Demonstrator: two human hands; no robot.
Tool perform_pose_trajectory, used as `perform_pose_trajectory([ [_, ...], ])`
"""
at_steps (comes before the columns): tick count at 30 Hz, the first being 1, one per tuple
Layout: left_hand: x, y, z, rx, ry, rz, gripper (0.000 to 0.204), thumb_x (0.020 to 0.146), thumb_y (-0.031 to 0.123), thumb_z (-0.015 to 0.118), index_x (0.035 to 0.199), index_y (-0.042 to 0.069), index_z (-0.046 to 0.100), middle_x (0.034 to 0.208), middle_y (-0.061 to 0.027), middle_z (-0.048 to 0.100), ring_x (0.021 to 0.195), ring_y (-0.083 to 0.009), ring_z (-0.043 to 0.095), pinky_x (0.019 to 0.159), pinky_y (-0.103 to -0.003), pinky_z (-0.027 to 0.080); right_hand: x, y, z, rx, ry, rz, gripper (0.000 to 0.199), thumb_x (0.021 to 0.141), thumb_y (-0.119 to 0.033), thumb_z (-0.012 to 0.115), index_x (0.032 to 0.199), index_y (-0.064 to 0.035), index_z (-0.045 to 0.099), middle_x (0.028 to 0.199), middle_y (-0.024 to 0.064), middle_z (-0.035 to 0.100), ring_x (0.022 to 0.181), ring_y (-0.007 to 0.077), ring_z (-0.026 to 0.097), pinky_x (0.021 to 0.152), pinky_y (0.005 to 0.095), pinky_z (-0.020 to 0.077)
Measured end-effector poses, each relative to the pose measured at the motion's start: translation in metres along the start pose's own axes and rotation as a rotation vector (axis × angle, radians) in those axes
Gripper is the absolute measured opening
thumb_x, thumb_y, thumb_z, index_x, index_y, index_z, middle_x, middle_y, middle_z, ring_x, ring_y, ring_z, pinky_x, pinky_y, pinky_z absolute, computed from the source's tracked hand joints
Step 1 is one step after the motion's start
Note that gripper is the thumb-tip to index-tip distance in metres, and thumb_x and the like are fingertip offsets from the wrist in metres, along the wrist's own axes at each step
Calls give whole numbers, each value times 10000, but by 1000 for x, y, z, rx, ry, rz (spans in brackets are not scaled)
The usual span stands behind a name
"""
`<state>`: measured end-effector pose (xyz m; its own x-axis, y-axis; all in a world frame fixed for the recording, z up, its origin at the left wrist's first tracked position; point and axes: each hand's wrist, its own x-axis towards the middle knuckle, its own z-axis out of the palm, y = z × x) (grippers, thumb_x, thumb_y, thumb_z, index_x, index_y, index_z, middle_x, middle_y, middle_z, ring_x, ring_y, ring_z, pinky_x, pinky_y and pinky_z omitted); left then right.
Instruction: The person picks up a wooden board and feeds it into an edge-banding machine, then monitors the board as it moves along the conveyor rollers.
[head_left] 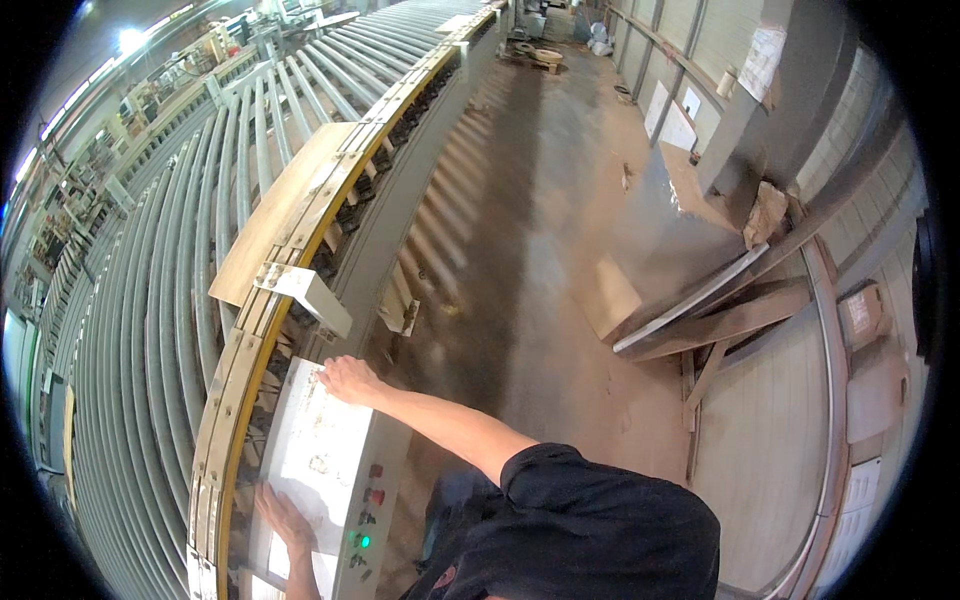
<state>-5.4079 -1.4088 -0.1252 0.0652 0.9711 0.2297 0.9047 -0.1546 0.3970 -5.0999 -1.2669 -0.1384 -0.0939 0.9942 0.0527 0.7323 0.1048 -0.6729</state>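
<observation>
Marks [319, 463] on the white box [318, 430] are unreadable, left hand [285, 517] loosely spread at its edge, right hand [350, 381] curled.

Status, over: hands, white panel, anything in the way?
Right hand bent at white panel's far end. Left hand open at its conveyor side. Green light lit beside panel. White bracket just beyond right hand; no obstruction seen between hands and panel.
</observation>
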Motion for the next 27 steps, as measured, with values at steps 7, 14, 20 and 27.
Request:
perform_pose_trajectory([
  [7,1,-6,4,5,-3,-3,397,953,94,417,1299,-99,414,1357,-303,385,1265,-452,355,1072,-511,272,1,-2,0,-1,2,22,474,984,-346,414,928,87,597,855,273,644,871,412,645,722,491,543],
  [14,1,-3,6,-17,0,-41,389,961,109,419,1291,-98,428,1364,-301,384,1282,-450,341,1078,-510,274,0,2,0,-20,-10,24,465,984,-340,409,946,86,590,849,263,642,855,395,653,707,474,553],
  [20,1,-1,3,-11,3,-27,391,966,125,417,1287,-98,435,1361,-298,394,1277,-448,354,1079,-510,276,0,1,-1,-36,-30,25,450,986,-330,409,953,81,588,866,261,641,857,396,652,714,477,553],
  [27,-2,-3,4,12,14,-59,393,968,137,417,1281,-98,444,1353,-299,408,1276,-444,361,1078,-510,280,1,-1,0,-22,-18,16,459,986,-342,418,975,81,592,883,259,647,883,400,647,736,487,548],
])
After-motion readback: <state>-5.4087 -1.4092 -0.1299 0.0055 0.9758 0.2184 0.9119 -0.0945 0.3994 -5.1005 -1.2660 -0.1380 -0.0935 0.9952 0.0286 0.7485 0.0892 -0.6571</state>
